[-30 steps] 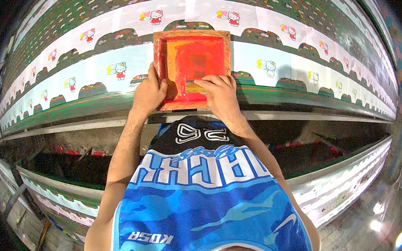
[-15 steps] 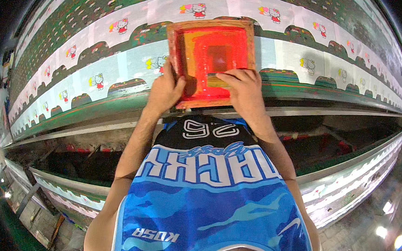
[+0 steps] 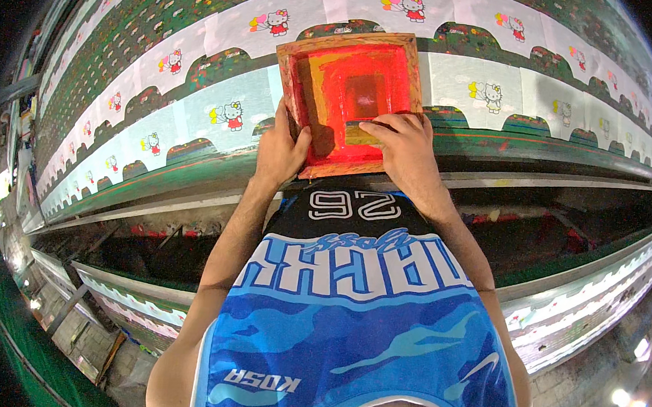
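Head view. Left hand [image 3: 280,151]: at the near left corner of the wooden frame [image 3: 350,40], pinching its left side, thumb laid over the rim, fingers along the outer face. Right hand [image 3: 408,149]: inside the near right part of the frame, fingers bent and close together, gripping a flat yellowish strip [image 3: 361,136]; the thumb's exact hold cannot be told.

Wooden frame: one, square, between the two hands and extending beyond them, lying over the nearer row of sheets. Interior smeared with red paint [image 3: 337,157], orange toward the left hand's side; a darker red rectangle [image 3: 362,93] just beyond the right fingertips.

Left of the left hand: pale sheet [image 3: 195,122], bearing a cat in a red dress with balloons. Right of the right hand: white sheet [image 3: 455,84], bearing an outlined cat with yellow balloons. Beyond both hands: a farther row of white sheets [image 3: 347,8], cats in red. Beneath the sheets: green table [image 3: 489,142]. Nearer than the hands: blue sleeveless jersey [image 3: 361,350], worn by the person.
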A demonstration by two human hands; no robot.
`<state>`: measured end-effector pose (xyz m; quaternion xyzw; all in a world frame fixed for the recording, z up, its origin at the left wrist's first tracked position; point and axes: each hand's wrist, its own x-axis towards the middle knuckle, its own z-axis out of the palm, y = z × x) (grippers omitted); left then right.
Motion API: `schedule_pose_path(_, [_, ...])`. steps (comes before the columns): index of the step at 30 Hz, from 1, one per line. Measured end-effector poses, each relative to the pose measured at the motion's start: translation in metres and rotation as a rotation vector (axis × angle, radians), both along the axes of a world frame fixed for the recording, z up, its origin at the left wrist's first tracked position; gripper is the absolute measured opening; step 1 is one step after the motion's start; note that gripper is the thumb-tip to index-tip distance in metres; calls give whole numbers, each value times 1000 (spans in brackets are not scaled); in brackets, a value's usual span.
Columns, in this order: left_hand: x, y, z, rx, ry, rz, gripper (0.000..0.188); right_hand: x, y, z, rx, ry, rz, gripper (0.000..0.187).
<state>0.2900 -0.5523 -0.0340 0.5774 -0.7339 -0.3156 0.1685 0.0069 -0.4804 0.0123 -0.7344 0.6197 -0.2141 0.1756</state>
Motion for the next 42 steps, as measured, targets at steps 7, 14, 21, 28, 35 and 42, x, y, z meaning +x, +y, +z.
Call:
schedule_pose_path(7, [0, 7, -1, 52, -31, 57, 85, 0, 2, 0, 10, 20, 30, 45])
schedule_pose_path(14, [3, 7, -4, 48, 13, 35, 91, 0, 5, -2, 70, 28, 47, 48])
schedule_pose_path(21, [3, 6, -12, 39, -42, 25, 92, 8, 6, 5, 16, 146, 2, 44])
schedule_pose_path(28, [4, 5, -14, -4, -42, 23, 84, 5, -6, 10, -15, 119, -26, 39])
schedule_pose_path(35, [6, 9, -17, 2, -50, 16, 83, -8, -36, 6, -83, 93, -61, 42])
schedule_pose_path(42, [3, 6, -7, 32, -26, 18, 81, -30, -111, -21, -123, 160, -84, 42])
